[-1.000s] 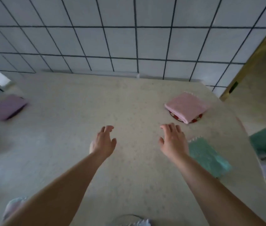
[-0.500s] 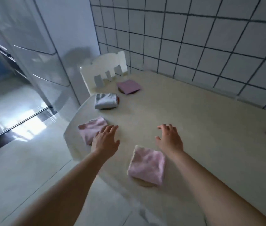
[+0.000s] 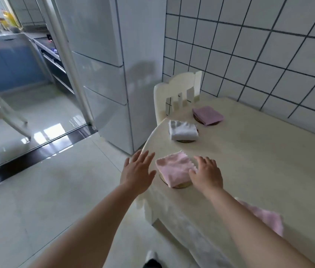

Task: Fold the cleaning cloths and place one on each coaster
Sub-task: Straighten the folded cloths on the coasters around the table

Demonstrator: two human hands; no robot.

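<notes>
A folded pink cloth (image 3: 174, 168) lies on a round coaster (image 3: 181, 185) near the table's left corner. My right hand (image 3: 206, 174) rests with spread fingers against its right edge. My left hand (image 3: 138, 171) hovers open just left of it, over the table's rim. Farther back, a folded white cloth (image 3: 183, 130) sits on a coaster (image 3: 184, 141), and a folded mauve cloth (image 3: 207, 115) on another coaster (image 3: 196, 118). Another pink cloth (image 3: 266, 217) shows behind my right forearm.
The cream table (image 3: 259, 161) stands against a tiled wall (image 3: 259, 55). A white chair (image 3: 176, 93) is at its far end, beside a tall white fridge (image 3: 104, 64). Glossy floor (image 3: 36, 200) lies to the left.
The view has swung left along the table. Both hands moved from the middle of the table to the near pink cloth; the right hand now touches its edge.
</notes>
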